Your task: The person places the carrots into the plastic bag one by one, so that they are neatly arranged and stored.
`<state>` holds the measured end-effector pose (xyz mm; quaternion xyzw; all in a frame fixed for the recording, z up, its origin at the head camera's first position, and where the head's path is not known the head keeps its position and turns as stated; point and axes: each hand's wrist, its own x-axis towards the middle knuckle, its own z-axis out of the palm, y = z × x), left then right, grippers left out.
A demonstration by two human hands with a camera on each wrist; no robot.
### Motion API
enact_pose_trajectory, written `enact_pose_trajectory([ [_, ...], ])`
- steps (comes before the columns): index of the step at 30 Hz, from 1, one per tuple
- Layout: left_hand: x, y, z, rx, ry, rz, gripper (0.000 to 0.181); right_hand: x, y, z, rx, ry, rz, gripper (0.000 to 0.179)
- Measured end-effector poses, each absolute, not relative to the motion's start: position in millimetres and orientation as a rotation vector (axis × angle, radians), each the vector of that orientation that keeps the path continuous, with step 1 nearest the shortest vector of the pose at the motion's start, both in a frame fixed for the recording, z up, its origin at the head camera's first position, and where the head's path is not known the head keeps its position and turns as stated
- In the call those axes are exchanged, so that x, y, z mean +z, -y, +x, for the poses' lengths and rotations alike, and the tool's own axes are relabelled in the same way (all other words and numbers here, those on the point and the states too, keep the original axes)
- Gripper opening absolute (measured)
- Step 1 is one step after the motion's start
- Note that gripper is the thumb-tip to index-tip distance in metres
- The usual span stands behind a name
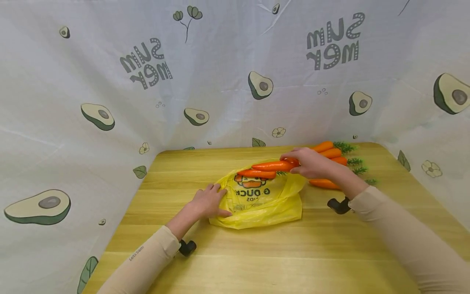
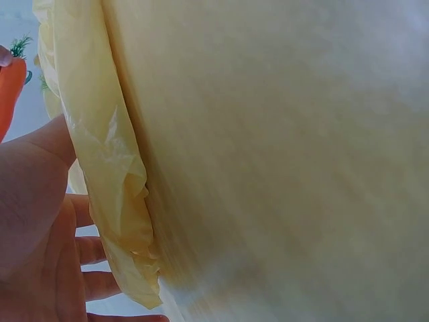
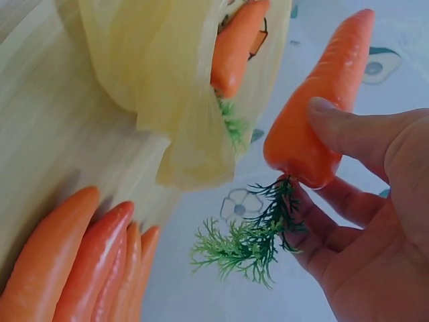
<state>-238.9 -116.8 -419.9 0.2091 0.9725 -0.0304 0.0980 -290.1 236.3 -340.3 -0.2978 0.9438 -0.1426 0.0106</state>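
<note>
In the head view, my right hand (image 1: 309, 162) pinches an orange carrot (image 1: 275, 165) near its leafy end, above the yellow plastic bag (image 1: 268, 216). Seen from the right wrist, the thumb lies on that carrot's (image 3: 315, 114) side and green fronds hang from its top. A second carrot (image 1: 257, 174) lies at the bag, in its mouth as the right wrist view shows. My left hand (image 1: 208, 203) rests on the bag's left side with its fingers spread; in the left wrist view, the fingers (image 2: 100, 285) look fairly straight against the yellow plastic.
Several more carrots (image 1: 332, 153) lie side by side at the back right of the wooden table (image 1: 257, 261), leaves pointing right. A white curtain (image 1: 227, 49) printed with avocados stands around the table's back and sides.
</note>
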Motion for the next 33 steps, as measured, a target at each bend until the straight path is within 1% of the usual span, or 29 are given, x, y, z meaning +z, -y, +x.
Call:
enact_pose_trajectory([
  [8, -421.6, 115.8, -239.4, -0.101, -2.886, 0.613, 0.089, -343.8, -219.7, -295.9, -0.425, -2.932, -0.978, 0.046],
  [33, -422.9, 118.7, -239.9, -0.088, -2.896, 0.637, 0.089, -372.9, -179.6, -306.4, -0.246, -2.892, -0.94, 0.048],
])
